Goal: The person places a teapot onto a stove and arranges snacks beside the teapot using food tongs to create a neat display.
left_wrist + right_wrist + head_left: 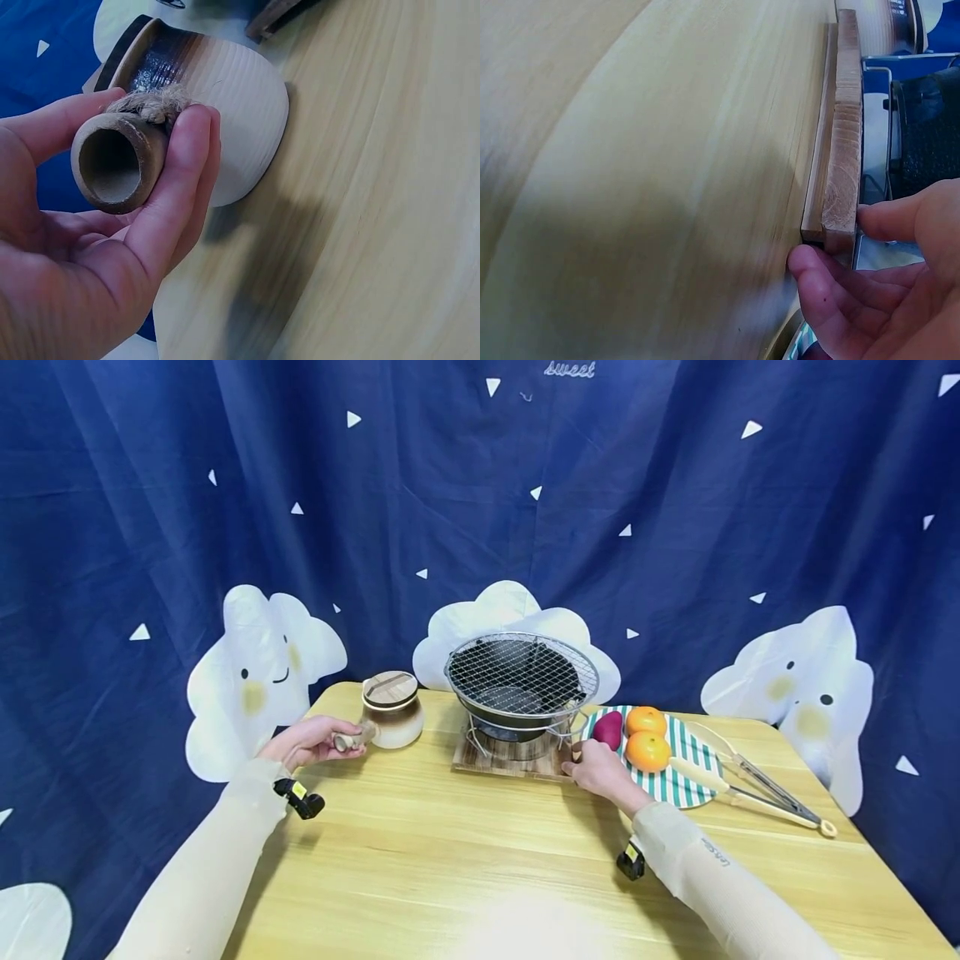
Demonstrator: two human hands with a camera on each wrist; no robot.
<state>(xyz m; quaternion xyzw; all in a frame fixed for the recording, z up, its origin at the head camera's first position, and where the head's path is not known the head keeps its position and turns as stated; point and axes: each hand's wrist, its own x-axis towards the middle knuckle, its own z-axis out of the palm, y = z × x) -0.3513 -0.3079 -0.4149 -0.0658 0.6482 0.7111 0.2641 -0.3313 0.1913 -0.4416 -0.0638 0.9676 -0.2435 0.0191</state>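
Observation:
On the left, my left hand (311, 742) grips the hollow handle (152, 150) of a brown-and-white ceramic pot (401, 732). Twine is wound where that handle meets the pot, and a round wooden lid (390, 686) covers the top. At centre, a round black tabletop grill (517, 681) with a wire mesh stands on a wooden board (491, 764). My right hand (603, 772) pinches the board's near right corner, thumb on top and fingers at its lower edge, as the right wrist view shows.
Right of the grill lies a green-and-white striped plate (686, 789) bearing two oranges (648, 752) and a dark purple, rounded item (608, 730). Tongs (783, 797) with cream tips rest across its right side. A blue curtain (420, 460) hangs behind the table (420, 852).

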